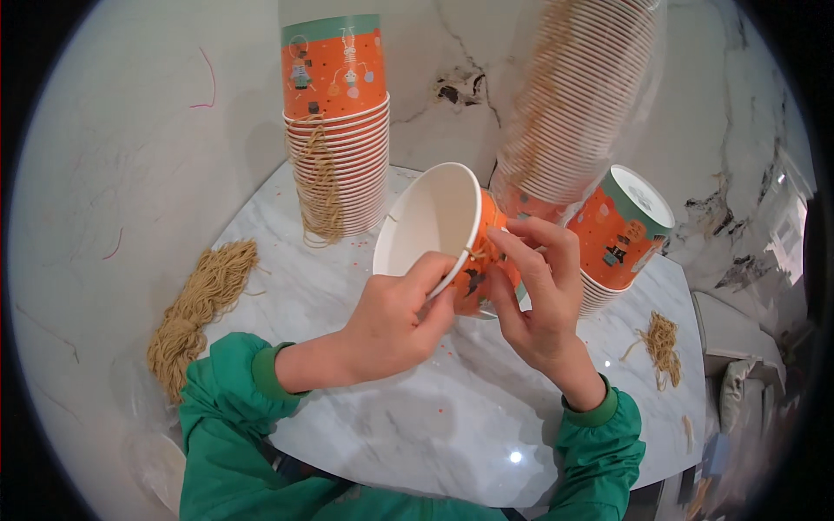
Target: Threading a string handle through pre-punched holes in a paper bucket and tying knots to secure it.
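Note:
My left hand point(395, 317) pinches the lower rim of an orange paper cup point(439, 234) with a white inside, held tilted above the marble table point(417, 417), mouth toward me. My right hand point(539, 291) grips the cup's orange side, fingers bent over a thin tan string at the rim. Both sleeves are green.
A tall stack of orange cups point(339, 130) with tan strings hanging down stands at the back. Another long stack point(573, 104) leans in clear wrap on the right, above a short stack point(621, 234). A bundle of tan strings point(195, 313) lies left, a smaller bundle point(662, 345) right.

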{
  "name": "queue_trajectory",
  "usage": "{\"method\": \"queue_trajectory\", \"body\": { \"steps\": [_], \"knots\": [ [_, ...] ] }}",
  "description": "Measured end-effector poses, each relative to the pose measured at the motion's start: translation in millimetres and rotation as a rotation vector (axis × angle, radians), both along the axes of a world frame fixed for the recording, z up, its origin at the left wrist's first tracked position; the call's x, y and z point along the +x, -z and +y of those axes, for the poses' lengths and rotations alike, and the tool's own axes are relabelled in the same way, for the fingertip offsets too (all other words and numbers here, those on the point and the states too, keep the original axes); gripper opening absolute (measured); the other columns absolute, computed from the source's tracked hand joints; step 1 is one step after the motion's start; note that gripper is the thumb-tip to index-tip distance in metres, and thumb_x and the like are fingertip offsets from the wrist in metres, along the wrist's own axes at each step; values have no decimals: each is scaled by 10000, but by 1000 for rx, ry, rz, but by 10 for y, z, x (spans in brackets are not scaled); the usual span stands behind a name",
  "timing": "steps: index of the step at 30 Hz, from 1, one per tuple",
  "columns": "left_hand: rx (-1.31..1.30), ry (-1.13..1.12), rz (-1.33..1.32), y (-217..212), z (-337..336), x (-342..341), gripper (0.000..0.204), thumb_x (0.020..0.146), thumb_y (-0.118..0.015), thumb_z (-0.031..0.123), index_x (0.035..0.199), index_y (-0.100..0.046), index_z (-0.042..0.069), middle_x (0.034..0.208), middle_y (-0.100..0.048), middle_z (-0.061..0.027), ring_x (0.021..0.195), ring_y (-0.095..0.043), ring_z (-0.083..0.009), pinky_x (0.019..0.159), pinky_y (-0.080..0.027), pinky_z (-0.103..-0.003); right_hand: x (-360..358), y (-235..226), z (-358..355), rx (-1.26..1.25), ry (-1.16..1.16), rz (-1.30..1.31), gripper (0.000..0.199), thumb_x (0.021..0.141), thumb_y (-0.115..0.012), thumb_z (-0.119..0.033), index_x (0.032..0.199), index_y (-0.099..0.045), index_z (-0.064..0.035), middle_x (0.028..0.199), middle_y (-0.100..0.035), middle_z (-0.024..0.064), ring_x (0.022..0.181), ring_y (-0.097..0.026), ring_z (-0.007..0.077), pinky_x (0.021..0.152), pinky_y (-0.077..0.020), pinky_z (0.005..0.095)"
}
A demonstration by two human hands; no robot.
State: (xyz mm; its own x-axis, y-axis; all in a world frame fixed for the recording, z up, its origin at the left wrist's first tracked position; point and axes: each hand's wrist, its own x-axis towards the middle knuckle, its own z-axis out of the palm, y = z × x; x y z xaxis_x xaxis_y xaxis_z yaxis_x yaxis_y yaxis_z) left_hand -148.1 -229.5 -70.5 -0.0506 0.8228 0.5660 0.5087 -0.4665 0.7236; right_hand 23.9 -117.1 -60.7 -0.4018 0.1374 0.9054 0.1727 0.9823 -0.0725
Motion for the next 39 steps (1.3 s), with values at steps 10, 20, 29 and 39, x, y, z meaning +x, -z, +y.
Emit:
{"method": "queue_trajectory", "body": {
  "steps": [10,20,29,39],
  "knots": [
    [178,-19,117,112,63,13,235,906,-604,-37,1132,-558,7,801,-707,-159,675,-720,-343,575,-555,-411,-20,26,4,84,27,-35,273,714,-751,54,962,-662,-16,1039,-618,115,864,-582,283,649,-482,365],
    [201,-69,135,146,118,-31,243,904,-610,-30,1141,-565,1,812,-717,-138,666,-722,-317,571,-557,-398,22,20,-67,-175,-50,5,251,775,-716,108,994,-647,8,1080,-629,143,895,-630,296,703,-517,364],
    [235,-81,190,175,117,-20,251,892,-598,-40,1137,-564,6,814,-717,-137,674,-716,-326,578,-552,-410,-16,55,3,-76,-71,3,287,747,-688,114,1018,-659,22,1065,-628,138,856,-646,273,667,-527,338],
    [206,-64,159,139,97,-12,245,905,-596,-37,1139,-544,12,795,-714,-134,661,-717,-324,573,-553,-411,-66,128,-8,-36,-50,32,277,708,-731,83,958,-659,-10,1009,-621,117,801,-629,260,622,-511,344]
  ]
}}
